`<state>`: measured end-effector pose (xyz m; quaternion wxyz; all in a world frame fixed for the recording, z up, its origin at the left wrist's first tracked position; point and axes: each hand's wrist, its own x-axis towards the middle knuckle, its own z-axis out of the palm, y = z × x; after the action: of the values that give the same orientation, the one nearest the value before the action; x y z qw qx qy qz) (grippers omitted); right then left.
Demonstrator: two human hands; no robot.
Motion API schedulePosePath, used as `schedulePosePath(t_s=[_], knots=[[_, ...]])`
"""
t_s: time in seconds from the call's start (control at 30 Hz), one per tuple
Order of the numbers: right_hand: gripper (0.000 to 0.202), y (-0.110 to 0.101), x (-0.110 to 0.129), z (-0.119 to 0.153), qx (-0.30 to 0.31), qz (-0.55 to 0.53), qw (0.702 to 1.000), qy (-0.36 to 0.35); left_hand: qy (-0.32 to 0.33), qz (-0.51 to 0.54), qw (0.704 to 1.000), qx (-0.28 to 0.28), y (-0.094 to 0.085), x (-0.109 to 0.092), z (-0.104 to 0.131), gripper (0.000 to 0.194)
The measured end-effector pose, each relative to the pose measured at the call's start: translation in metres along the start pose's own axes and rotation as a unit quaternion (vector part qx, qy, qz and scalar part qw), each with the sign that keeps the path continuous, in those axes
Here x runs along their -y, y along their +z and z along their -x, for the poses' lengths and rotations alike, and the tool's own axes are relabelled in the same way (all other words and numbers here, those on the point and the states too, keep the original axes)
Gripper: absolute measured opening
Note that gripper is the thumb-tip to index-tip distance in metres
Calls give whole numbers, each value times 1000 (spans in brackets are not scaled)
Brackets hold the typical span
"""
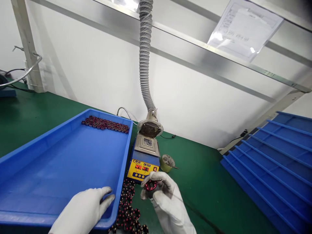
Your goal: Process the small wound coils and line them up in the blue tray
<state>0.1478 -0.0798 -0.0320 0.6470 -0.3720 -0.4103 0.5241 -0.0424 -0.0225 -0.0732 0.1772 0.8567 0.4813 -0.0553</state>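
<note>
The right hand (169,203), in a white glove, is closed on one ring-shaped coil (151,185), held between thumb and fingers above the bench, with red marks showing around its rim. The left hand (81,209), also gloved, lies over the near right corner of the long blue tray (63,159); its thumb and fingers stand apart and nothing shows between them. Whether it presses on the tray floor cannot be told.

Just beyond the right-hand grip stands a CM 558 solder pot (143,167) with red digits lit, under an extraction hose (144,58). A small cup (165,167) stands beyond the grip and slightly right of it. Left of the grip and nearer the wearer is a pile of loose coils (128,211) against the tray's outer wall. Well beyond the left hand, more coils sit in a packed group (104,124) at the tray's far end.

The step in hand is judged to be single-piece handling beside the pot. The next move calls for a firm, level hold and fingertips clear of the presumably hot top.
</note>
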Motion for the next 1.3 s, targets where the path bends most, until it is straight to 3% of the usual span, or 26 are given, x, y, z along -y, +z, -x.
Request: schedulePosePath(t_s=[0.13,0.3,0.4,0.53,0.67,0.77,0.97,1.2,1.3], knots=[[30,-2,-7,-3,12,25,999,-27,-13,26,999,-22,-1,-2,0,42],[31,-5,-12,-2,-6,41,999,-34,18,-40,999,9,10,4,-2,60],[28,-1,-14,-7,-8,57,998,-37,13,-23,999,-30,20,7,-4,57],[25,20,-31,-37,-19,109,994,0,10,120,989,-90,23,7,-1,33],[20,52,-56,-75,36,146,985,85,36,204,974,-88,13,13,4,27],[21,70,-62,-86,54,171,978,102,49,221,970,-87,8,19,6,24],[17,75,-53,-73,37,261,963,61,73,219,968,-97,7,22,7,24],[13,76,-53,-61,32,381,923,31,89,252,960,-88,9,22,7,26],[14,77,-51,-57,38,443,896,-16,85,268,955,-91,9,22,7,25]])
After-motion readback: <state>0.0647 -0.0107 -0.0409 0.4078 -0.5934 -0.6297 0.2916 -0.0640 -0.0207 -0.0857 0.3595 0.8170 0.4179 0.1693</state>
